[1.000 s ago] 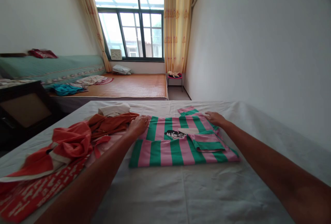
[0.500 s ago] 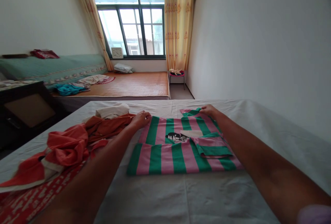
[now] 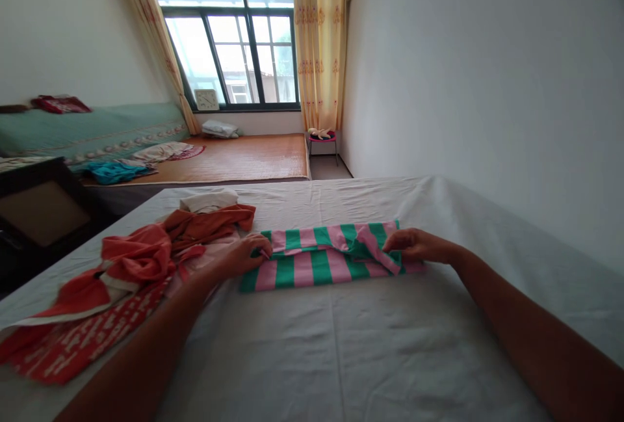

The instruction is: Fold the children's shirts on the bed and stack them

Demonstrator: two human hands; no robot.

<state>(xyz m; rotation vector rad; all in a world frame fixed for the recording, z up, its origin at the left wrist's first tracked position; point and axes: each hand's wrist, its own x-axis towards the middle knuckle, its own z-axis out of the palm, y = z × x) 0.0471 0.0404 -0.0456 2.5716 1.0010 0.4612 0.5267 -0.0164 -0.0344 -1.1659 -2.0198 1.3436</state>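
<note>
A pink and green striped shirt (image 3: pixel 319 267) lies folded into a low, wide strip on the white sheet (image 3: pixel 312 344). Its upper layer is turned down toward me, and the printed picture is out of sight. At the left end, my left hand (image 3: pixel 250 254) pinches the turned-down edge between thumb and fingers. My right hand (image 3: pixel 407 244) grips the same layer near its right end, fingers curled beside a bunched pink and green part.
Crumpled orange-red clothes (image 3: pixel 136 259) and a red cloth with white lettering (image 3: pixel 92 337) lie left of the shirt. Beyond stand a bed with a brown mat (image 3: pixel 244 155), a small pink stool (image 3: pixel 322 138) and a dark cabinet (image 3: pixel 39 207). A white wall (image 3: pixel 478 84) rises on the right.
Both hands have come toward me, bringing the shirt's far edge down over its near part. The shirt is now a narrower strip, and its print is covered. The view has shifted slightly right.
</note>
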